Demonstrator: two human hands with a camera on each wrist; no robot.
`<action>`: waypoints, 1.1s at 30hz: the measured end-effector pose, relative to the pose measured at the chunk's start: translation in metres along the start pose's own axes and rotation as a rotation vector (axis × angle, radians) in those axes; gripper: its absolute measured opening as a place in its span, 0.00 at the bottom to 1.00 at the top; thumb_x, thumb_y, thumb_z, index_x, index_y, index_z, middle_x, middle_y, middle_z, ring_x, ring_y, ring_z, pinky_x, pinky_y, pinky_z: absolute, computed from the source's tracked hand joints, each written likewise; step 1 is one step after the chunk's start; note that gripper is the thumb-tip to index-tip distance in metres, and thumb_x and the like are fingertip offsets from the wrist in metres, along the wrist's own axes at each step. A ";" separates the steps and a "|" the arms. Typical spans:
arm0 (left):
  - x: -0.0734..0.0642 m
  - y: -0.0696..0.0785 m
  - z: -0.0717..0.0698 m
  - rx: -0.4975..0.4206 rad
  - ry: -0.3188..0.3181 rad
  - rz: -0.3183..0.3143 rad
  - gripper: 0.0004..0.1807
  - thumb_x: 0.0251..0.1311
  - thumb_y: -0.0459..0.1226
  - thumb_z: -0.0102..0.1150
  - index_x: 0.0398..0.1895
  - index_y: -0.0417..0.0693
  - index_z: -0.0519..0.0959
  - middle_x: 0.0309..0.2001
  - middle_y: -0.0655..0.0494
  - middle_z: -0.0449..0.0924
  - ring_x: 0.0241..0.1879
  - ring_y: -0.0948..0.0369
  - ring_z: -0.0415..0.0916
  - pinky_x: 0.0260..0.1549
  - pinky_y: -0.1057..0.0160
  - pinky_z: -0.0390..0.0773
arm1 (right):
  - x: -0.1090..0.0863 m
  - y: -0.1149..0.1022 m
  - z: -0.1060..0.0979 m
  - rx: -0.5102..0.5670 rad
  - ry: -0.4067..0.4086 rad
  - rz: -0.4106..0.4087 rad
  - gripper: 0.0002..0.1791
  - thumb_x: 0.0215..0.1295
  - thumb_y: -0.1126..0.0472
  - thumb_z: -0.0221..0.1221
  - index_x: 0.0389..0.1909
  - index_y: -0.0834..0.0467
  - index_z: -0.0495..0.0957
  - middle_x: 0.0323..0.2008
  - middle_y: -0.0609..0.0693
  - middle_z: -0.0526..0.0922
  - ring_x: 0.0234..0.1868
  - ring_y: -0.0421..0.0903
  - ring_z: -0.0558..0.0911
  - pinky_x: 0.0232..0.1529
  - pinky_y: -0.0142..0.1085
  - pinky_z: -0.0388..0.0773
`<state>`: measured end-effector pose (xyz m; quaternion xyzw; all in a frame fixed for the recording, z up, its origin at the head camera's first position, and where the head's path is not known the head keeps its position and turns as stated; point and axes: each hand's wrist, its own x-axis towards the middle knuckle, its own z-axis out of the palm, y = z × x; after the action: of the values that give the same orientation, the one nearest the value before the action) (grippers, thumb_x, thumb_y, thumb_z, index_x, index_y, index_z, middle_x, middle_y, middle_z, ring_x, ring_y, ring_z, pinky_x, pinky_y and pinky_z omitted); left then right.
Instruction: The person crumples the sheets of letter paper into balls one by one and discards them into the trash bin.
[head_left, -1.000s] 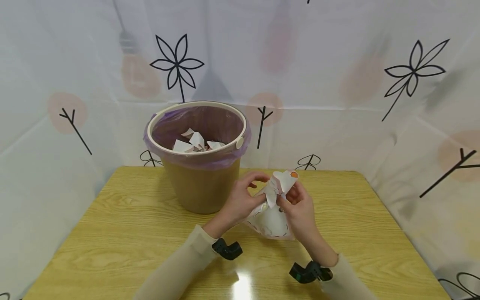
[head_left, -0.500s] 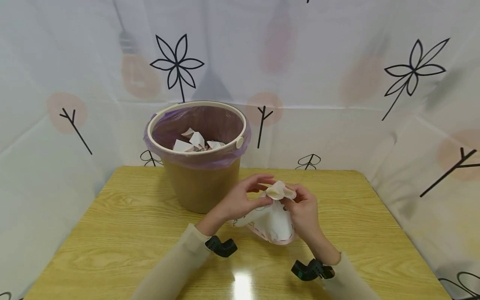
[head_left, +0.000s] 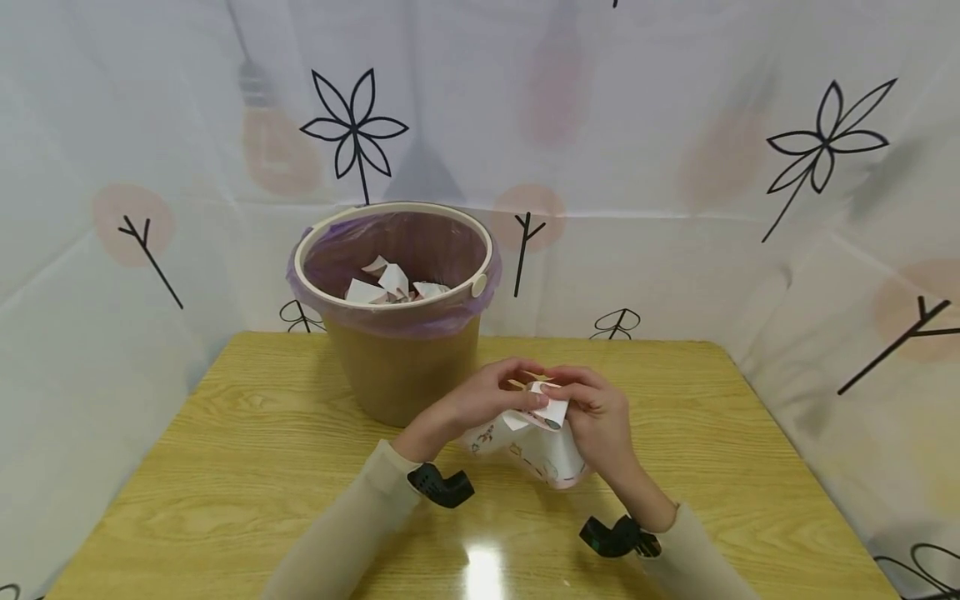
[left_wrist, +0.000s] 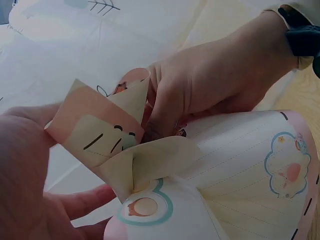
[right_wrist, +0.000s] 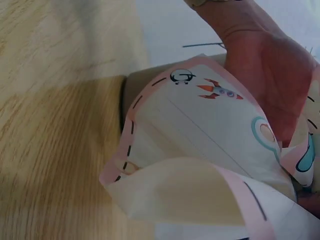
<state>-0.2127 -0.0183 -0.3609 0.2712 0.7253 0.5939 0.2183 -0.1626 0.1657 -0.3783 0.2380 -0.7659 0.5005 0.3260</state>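
Note:
A sheet of lined writing paper (head_left: 557, 457), with a pink dashed border and small cartoon prints, is bunched up at its middle between both hands over the table. The left hand (head_left: 480, 400) pinches the gathered part from the left, its thumb lying across a folded-over flap. From the other side the right hand (head_left: 602, 421) grips the same bunch, thumb near the left thumb. The left wrist view has the crumpled peak of paper (left_wrist: 100, 120) standing between the hands, with looser sheet fanning out below. A curled lower edge of the paper (right_wrist: 190, 192) shows in the right wrist view.
Behind the left hand stands a brown bin (head_left: 401, 375) with a purple liner (head_left: 420, 325) folded over its rim. Crumpled white papers (head_left: 393, 281) lie inside it. The wooden table (head_left: 240, 483) is enclosed by a printed white cloth (head_left: 637, 150).
The paper's upright top has been folded down and squeezed into a smaller bunch. Both hands have drawn closer together over it, and the left hand has turned over the top. The bin has not moved.

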 end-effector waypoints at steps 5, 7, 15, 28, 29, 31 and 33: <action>0.000 -0.005 -0.002 0.024 0.068 0.011 0.28 0.60 0.37 0.68 0.64 0.44 0.73 0.56 0.51 0.77 0.48 0.57 0.76 0.44 0.61 0.78 | -0.003 0.013 -0.002 0.065 -0.068 0.051 0.14 0.54 0.87 0.58 0.30 0.69 0.87 0.42 0.64 0.85 0.47 0.49 0.83 0.45 0.23 0.76; 0.000 -0.007 -0.003 0.055 0.097 0.023 0.28 0.59 0.37 0.70 0.63 0.43 0.74 0.55 0.53 0.78 0.47 0.57 0.76 0.44 0.61 0.77 | -0.006 0.021 -0.004 0.117 -0.107 0.103 0.15 0.58 0.85 0.57 0.34 0.68 0.87 0.45 0.61 0.85 0.50 0.43 0.82 0.44 0.25 0.77; 0.000 -0.012 0.000 0.192 0.184 0.113 0.28 0.54 0.35 0.74 0.59 0.45 0.78 0.52 0.58 0.81 0.47 0.59 0.76 0.52 0.53 0.76 | -0.010 0.030 -0.014 0.379 -0.216 0.250 0.13 0.73 0.73 0.51 0.52 0.72 0.78 0.54 0.63 0.81 0.53 0.43 0.81 0.47 0.33 0.80; -0.004 -0.013 0.009 0.299 0.333 0.290 0.27 0.46 0.31 0.79 0.52 0.46 0.80 0.50 0.58 0.83 0.50 0.62 0.78 0.52 0.56 0.76 | -0.003 0.026 -0.016 0.228 -0.369 0.529 0.26 0.70 0.58 0.62 0.65 0.62 0.72 0.61 0.59 0.76 0.52 0.54 0.79 0.43 0.33 0.79; -0.004 -0.013 0.010 0.311 0.341 0.294 0.27 0.46 0.31 0.79 0.52 0.47 0.81 0.50 0.60 0.83 0.50 0.62 0.78 0.52 0.57 0.76 | -0.003 0.026 -0.016 0.232 -0.380 0.541 0.26 0.70 0.58 0.61 0.65 0.63 0.72 0.58 0.60 0.77 0.48 0.53 0.80 0.40 0.34 0.79; -0.005 -0.013 0.010 0.330 0.350 0.303 0.27 0.46 0.31 0.79 0.52 0.47 0.81 0.49 0.60 0.84 0.50 0.62 0.78 0.52 0.57 0.76 | -0.003 0.026 -0.017 0.239 -0.393 0.550 0.25 0.71 0.59 0.60 0.65 0.64 0.72 0.54 0.61 0.79 0.42 0.51 0.80 0.36 0.35 0.80; -0.004 -0.014 0.011 0.346 0.359 0.301 0.27 0.46 0.31 0.79 0.52 0.48 0.81 0.49 0.60 0.83 0.49 0.62 0.77 0.50 0.58 0.76 | -0.004 0.025 -0.017 0.241 -0.399 0.543 0.23 0.72 0.59 0.60 0.64 0.65 0.73 0.48 0.62 0.80 0.37 0.49 0.81 0.33 0.37 0.81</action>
<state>-0.2041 -0.0151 -0.3764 0.2996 0.7945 0.5255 -0.0538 -0.1733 0.1913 -0.3917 0.1558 -0.7853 0.5991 -0.0052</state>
